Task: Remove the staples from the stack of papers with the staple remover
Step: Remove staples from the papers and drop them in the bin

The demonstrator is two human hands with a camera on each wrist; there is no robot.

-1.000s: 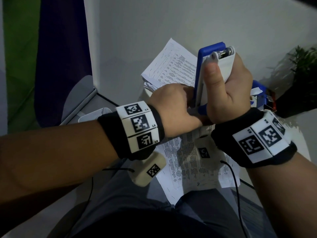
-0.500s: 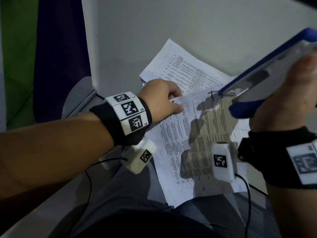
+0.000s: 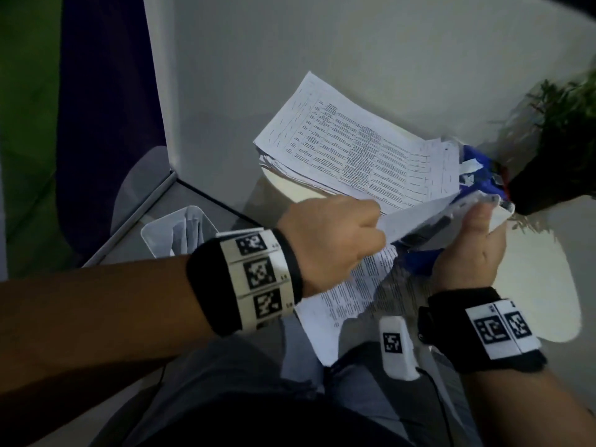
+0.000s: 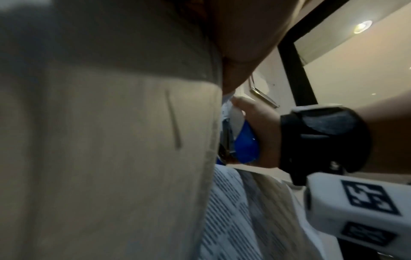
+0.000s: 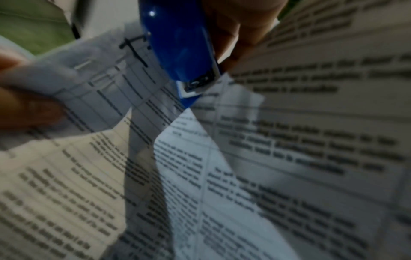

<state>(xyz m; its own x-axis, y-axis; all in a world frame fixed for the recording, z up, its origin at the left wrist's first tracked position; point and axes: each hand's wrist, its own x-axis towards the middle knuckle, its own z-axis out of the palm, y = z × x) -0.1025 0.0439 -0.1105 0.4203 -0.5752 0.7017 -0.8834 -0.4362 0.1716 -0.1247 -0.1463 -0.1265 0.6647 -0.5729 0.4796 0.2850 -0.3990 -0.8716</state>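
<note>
My left hand [image 3: 371, 227] pinches the top edge of a printed sheet [image 3: 416, 217] and holds it lifted and folded over. The right wrist view shows those fingers [image 5: 24, 98] curled on the sheet's corner [image 5: 84, 82], where a thin pale line, perhaps a staple [image 5: 82, 64], sits. My right hand [image 3: 477, 233] grips the blue and white staple remover [image 3: 448, 221] just right of the lifted edge. Its tip [image 5: 195, 86] points down at the sheet. More printed papers [image 3: 348, 304] lie under both hands. The left wrist view shows the sheet's back [image 4: 111, 140] and the staple remover [image 4: 244, 144].
A thick stack of printed papers [image 3: 354, 150] lies behind the hands on the white table [image 3: 532, 279]. A dark potted plant [image 3: 561, 140] stands at the far right, with a blue object [image 3: 477, 175] beside it. A clear plastic bin [image 3: 180, 230] sits left, below the table edge.
My right hand has brought the staple remover down from high on the right to the sheet's edge. My left hand has lifted that edge off the pile.
</note>
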